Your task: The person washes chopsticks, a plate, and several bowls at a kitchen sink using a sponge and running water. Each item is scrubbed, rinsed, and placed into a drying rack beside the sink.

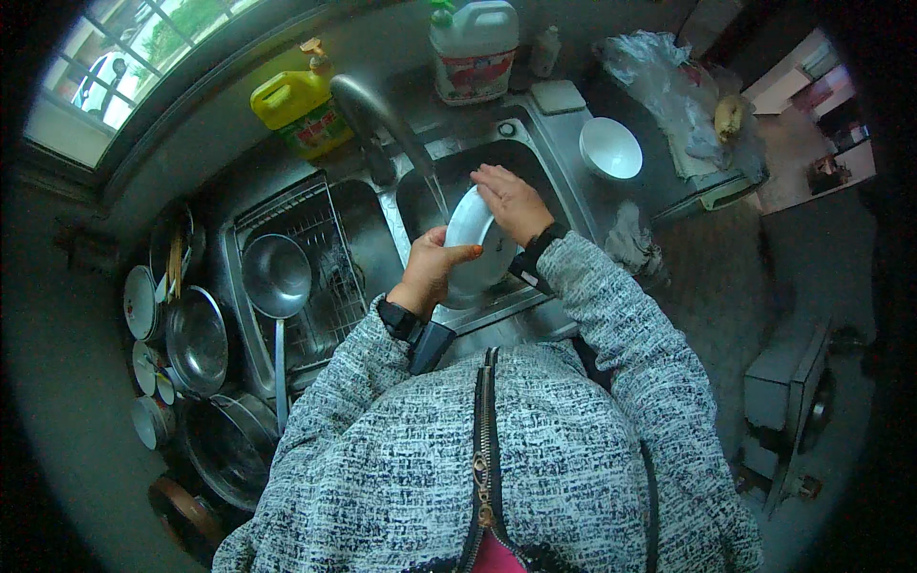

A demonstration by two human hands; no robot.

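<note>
Over the right sink basin [521, 159], a white bowl [467, 216] is tilted on its side between my two hands. My left hand [428, 268] grips its near left edge, thumb lying along the rim. The fingers of my right hand [510, 200] rest together over the far right edge, pressed to the bowl. Water runs from the curved metal tap [387, 114] and falls just left of the bowl. Under the hands sits a round vessel [478, 276], partly covered by them; its material is hard to tell.
A metal ladle [278, 276] lies across the wire rack [333, 286] in the left basin. Pans [197, 340] and bowls crowd the left side. Behind stand a yellow bottle [304, 114] and a white jug [474, 57]. Another white bowl [610, 148] and plastic bags [648, 79] occupy the right counter.
</note>
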